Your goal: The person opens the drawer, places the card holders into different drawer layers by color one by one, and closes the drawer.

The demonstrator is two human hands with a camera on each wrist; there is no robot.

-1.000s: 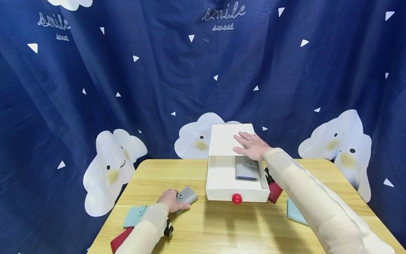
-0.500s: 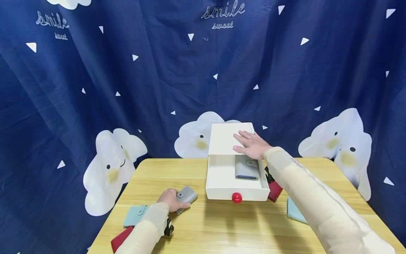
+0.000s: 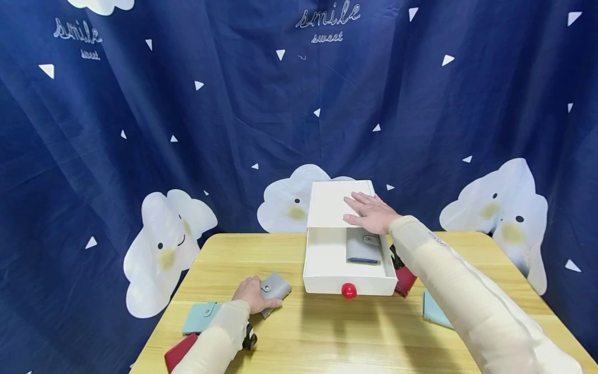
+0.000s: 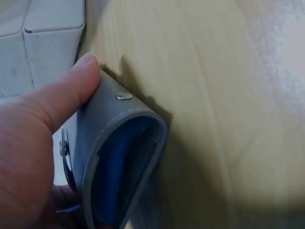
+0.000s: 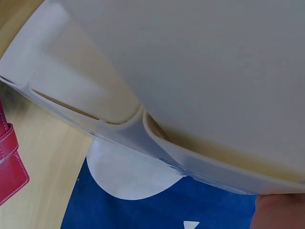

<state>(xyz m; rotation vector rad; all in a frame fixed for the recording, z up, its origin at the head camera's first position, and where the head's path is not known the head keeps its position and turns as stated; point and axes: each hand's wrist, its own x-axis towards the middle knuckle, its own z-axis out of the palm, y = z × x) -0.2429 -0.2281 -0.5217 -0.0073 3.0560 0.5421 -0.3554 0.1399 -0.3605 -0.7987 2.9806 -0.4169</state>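
My left hand (image 3: 250,296) pinches a grey snap-button card holder (image 3: 276,286) low over the table's left part. In the left wrist view the thumb presses one face of this card holder (image 4: 107,100), and its bowed end shows blue sleeves inside. My right hand (image 3: 371,214) lies with spread, straight fingers on top of a white drawer box (image 3: 327,202). The drawer (image 3: 327,259) stands pulled out, with a red round knob (image 3: 349,291) on its front. A second grey card holder (image 3: 362,246) lies at the drawer's right side.
Left of my left hand lie a light-blue card holder (image 3: 200,318) and a red one (image 3: 180,352). A red wallet (image 3: 405,280) is beside the box's right side. Another light-blue one (image 3: 435,310) lies partly behind my right sleeve. A blue curtain (image 3: 261,104) hangs behind the table.
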